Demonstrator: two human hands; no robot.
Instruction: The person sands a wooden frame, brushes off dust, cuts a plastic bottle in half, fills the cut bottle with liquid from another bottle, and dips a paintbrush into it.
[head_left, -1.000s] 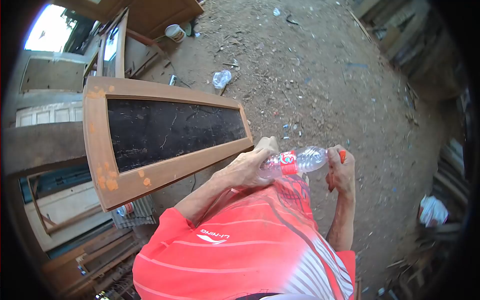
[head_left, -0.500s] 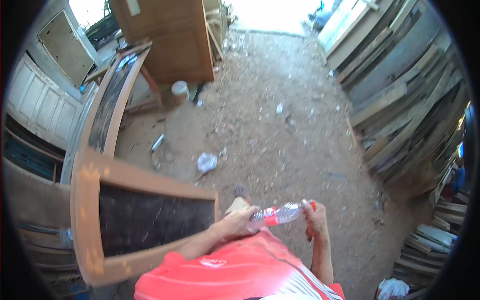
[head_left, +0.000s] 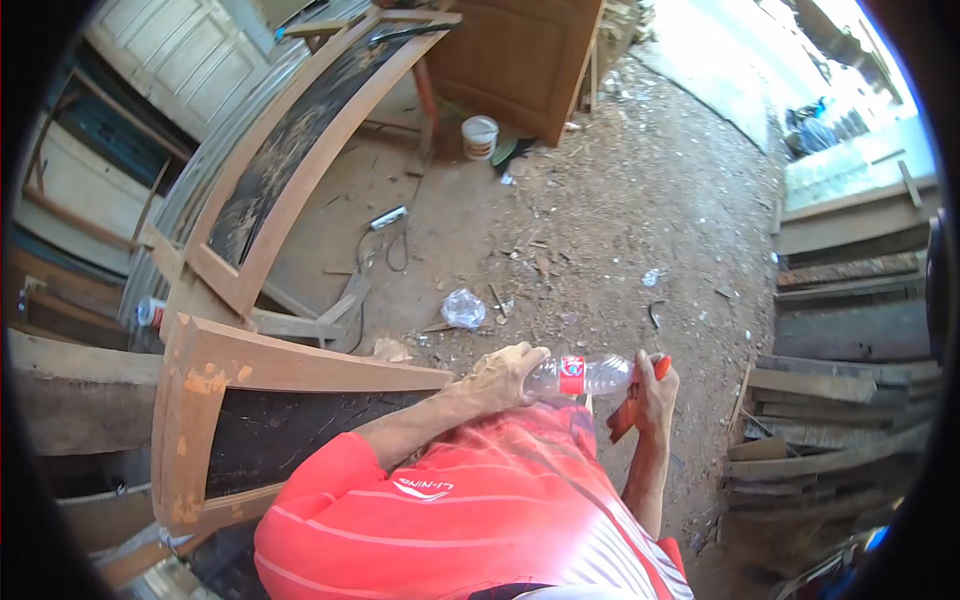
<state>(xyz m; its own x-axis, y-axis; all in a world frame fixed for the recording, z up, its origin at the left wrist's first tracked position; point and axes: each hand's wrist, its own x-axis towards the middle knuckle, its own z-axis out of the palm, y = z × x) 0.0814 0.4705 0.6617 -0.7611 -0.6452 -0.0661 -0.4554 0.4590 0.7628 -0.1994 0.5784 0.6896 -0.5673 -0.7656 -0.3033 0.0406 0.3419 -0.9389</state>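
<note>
A clear plastic bottle (head_left: 606, 376) with a red-and-white label lies nearly level in front of my red shirt. My left hand (head_left: 510, 375) is closed around its base end. At the neck end, my right hand (head_left: 654, 392) is closed, its thumb and fingers against the bottle's neck. A red-orange object (head_left: 623, 417) also sits in the right hand, showing above and below the fingers; its kind cannot be made out. Left of my forearm stands a brown wooden frame (head_left: 300, 350) with a dark panel (head_left: 270, 430).
A second long wooden frame (head_left: 330, 165) leans beyond it. On the dirt floor lie a crumpled plastic bag (head_left: 463, 309), a power strip (head_left: 388, 217) with a cord and wood scraps. A white bucket (head_left: 480, 138) stands near a brown door (head_left: 500, 60). Boards (head_left: 830, 380) are stacked at right.
My view has turned, so the surroundings sit differently in it. Both hands still hold the bottle, now slightly higher and further right in view. More of the red-orange object shows below the right hand.
</note>
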